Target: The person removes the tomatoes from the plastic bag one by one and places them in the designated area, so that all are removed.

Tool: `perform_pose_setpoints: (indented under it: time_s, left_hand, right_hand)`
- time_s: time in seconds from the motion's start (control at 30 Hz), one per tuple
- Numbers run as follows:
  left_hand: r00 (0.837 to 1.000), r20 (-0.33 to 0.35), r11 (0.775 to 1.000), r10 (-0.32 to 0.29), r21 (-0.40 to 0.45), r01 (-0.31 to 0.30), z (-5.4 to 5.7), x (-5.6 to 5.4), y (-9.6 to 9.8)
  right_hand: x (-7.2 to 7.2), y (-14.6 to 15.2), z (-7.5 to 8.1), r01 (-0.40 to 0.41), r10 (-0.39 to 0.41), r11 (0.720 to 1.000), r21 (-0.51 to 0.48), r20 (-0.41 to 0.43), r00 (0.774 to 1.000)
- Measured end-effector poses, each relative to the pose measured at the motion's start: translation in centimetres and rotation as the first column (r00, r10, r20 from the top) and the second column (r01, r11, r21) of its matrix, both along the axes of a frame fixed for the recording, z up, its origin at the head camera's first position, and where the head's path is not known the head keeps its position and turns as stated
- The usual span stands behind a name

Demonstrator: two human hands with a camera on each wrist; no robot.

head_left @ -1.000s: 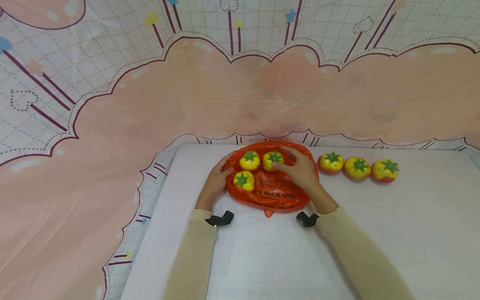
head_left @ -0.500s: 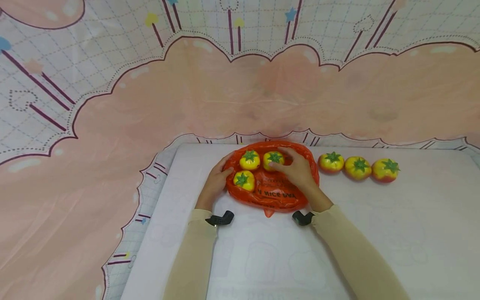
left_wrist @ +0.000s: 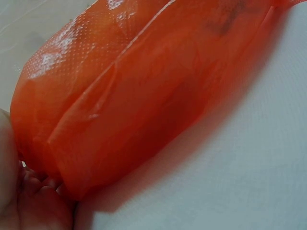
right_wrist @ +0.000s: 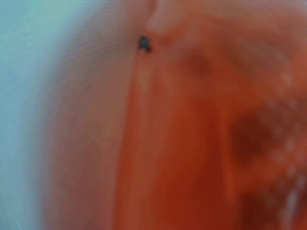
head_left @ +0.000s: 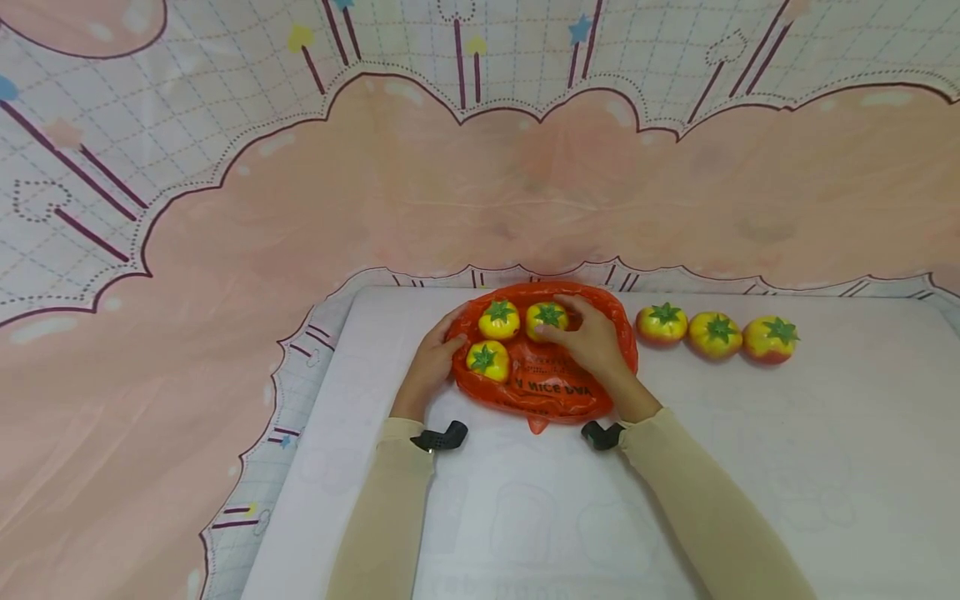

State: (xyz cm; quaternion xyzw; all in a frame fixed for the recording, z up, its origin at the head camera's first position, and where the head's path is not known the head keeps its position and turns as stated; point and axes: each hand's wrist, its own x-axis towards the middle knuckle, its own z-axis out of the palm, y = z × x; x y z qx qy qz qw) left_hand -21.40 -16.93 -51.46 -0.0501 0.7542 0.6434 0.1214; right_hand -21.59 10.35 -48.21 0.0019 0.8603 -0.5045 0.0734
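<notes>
Red plastic bag point(head_left: 555, 379), one: on the white tabletop point(head_left: 525, 517), mouth upward, black lettering inside. Contents: far-left fruit point(head_left: 499, 322), near-left fruit point(head_left: 487, 362), far-right fruit point(head_left: 542, 314), all yellow with green leaf tops. Left hand point(head_left: 431, 364): fingers and thumb pinching the bag's left edge. Right hand point(head_left: 600, 342): fingers and thumb around the far-right fruit. Outer fruits point(head_left: 715, 338), three: in a row on the tabletop, right of the bag.

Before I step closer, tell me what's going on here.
A person is working at an open red bag on a white table. The left grip holds the bag's side, while the right grip pinches a yellow fruit inside. Two other fruits lie in the bag, and a row of three sits outside it, to the right.
</notes>
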Motion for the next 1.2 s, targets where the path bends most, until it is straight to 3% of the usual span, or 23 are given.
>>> perform_pose_setpoints:
  time_s: [0.37,1.2]
  left_hand:
    - [1.000,0.004,1.000,-0.003,-0.003,0.003,0.02,-0.01,-0.01]
    - [1.000,-0.014,1.000,0.002,-0.001,-0.002,0.12,0.14,0.13]
  right_hand:
    - [-0.21,-0.08,-0.26,0.001,-0.001,0.999,0.036,0.006,1.000]
    - [0.21,-0.21,-0.12,-0.012,0.012,1.000,0.019,-0.004,1.000]
